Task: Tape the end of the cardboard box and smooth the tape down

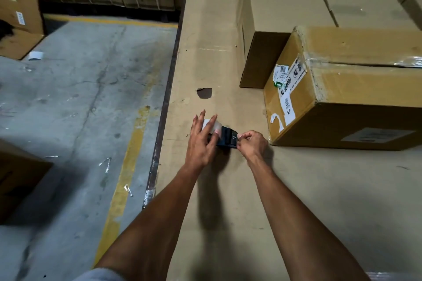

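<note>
A black tape dispenser (226, 138) with a clear tape roll (211, 126) lies on a cardboard-covered surface (228, 189). My left hand (202, 140) rests over the roll, fingers spread on it. My right hand (252, 143) pinches the tape end at the dispenser's front. To the right stands the brown cardboard box (347, 89), its labelled end facing me and clear tape across its top seam. Both hands are left of the box and apart from it.
Pale stacked boxes (296, 2) stand behind the brown one. A torn hole (204, 93) shows in the cardboard surface. The surface's edge (163, 121) drops to a concrete floor (80, 98) with yellow lines; more boxes sit on the floor at left.
</note>
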`<control>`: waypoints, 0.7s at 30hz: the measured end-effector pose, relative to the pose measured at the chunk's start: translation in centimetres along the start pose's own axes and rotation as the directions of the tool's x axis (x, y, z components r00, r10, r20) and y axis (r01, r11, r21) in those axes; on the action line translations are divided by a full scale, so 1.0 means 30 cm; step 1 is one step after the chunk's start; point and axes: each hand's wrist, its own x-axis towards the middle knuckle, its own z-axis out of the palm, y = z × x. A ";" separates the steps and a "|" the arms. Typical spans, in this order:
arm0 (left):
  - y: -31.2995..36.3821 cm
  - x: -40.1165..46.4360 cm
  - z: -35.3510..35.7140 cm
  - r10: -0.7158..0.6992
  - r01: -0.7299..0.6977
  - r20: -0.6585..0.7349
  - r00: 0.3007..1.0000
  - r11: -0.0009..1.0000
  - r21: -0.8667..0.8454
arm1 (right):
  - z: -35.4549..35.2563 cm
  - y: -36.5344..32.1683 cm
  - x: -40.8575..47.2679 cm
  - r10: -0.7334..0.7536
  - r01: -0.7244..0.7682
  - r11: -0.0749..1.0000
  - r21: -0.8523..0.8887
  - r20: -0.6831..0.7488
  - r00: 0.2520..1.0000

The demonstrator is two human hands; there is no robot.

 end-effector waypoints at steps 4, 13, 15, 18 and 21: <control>0.035 0.014 0.032 0.059 -0.052 -0.012 0.998 0.943 0.329 | 0.046 0.090 0.076 0.023 -0.025 0.995 0.093 0.026 0.999; 0.033 0.027 0.050 0.024 -0.023 0.002 1.000 0.916 0.401 | -0.074 -0.080 -0.115 0.068 -0.096 0.945 0.312 0.100 0.993; 0.037 0.026 0.042 0.013 -0.012 0.002 1.000 0.928 0.373 | -0.080 -0.088 -0.128 0.073 -0.105 0.940 0.324 0.110 0.991; 0.040 0.025 0.021 -0.064 0.064 -0.008 0.998 0.965 0.256 | -0.083 -0.100 -0.130 0.073 -0.111 0.925 0.363 0.116 0.991; 0.024 0.033 -0.004 -0.120 0.117 0.015 0.993 0.985 0.128 | -0.090 -0.114 -0.136 0.088 -0.137 0.896 0.423 0.133 0.987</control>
